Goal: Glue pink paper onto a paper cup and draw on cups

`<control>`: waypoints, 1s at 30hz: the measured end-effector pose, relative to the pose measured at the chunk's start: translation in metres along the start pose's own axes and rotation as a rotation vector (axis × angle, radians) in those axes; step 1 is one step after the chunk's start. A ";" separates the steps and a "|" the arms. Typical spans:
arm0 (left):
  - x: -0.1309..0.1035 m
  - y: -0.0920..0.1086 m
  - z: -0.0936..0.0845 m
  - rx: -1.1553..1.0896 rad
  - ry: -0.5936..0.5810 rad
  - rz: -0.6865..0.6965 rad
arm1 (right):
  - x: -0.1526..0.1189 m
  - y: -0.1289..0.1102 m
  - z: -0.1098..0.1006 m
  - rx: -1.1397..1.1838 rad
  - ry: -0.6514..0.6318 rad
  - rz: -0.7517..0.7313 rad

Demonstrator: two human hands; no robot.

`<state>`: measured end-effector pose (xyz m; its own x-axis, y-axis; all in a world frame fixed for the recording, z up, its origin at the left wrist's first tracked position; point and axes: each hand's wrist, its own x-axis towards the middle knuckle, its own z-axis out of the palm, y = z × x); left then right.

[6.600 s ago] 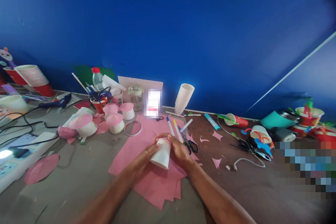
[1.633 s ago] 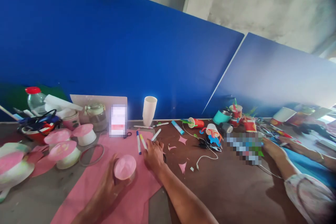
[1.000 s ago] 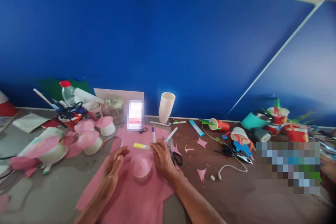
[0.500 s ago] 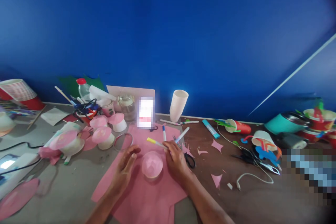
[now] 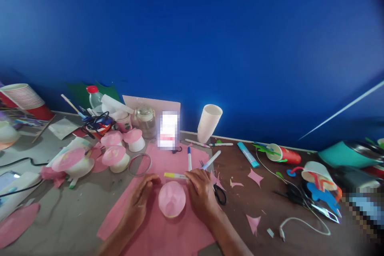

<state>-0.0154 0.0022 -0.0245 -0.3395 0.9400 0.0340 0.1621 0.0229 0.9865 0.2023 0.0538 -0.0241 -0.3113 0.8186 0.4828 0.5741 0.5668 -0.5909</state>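
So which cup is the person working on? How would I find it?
Find the pink paper sheet on the table in front of the blue wall. The pink-topped cup sits on it, between the left hand and the right hand. Similar pink-topped cups stand off to the left, but only this one lies between the hands.

A craft workspace: the cluttered grey and brown tabletop point(image 5: 75, 216) against a blue partition wall point(image 5: 192, 40) carries sheets of pink paper point(image 5: 168, 236), a stack of white paper cups point(image 5: 209, 123), black-handled scissors point(image 5: 220, 194), scattered marker pens point(image 5: 189, 158) and pink-topped paper-cup mushrooms point(image 5: 115, 159).
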 end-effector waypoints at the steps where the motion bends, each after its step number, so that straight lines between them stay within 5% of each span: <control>1: 0.001 -0.002 0.000 -0.008 -0.002 -0.022 | 0.000 0.000 0.000 0.008 -0.014 -0.015; 13: 0.001 0.003 0.005 0.160 -0.156 0.082 | -0.005 -0.003 0.005 0.117 -0.068 -0.099; 22: 0.003 0.011 -0.001 0.179 -0.110 0.102 | -0.001 -0.002 -0.006 0.096 -0.164 -0.069; 30: 0.000 0.005 0.002 0.195 -0.182 0.204 | -0.003 0.006 -0.004 0.183 -0.119 0.004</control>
<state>-0.0129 0.0030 -0.0201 -0.1132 0.9769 0.1815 0.3899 -0.1243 0.9124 0.2094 0.0541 -0.0264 -0.4027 0.8197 0.4072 0.4315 0.5624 -0.7053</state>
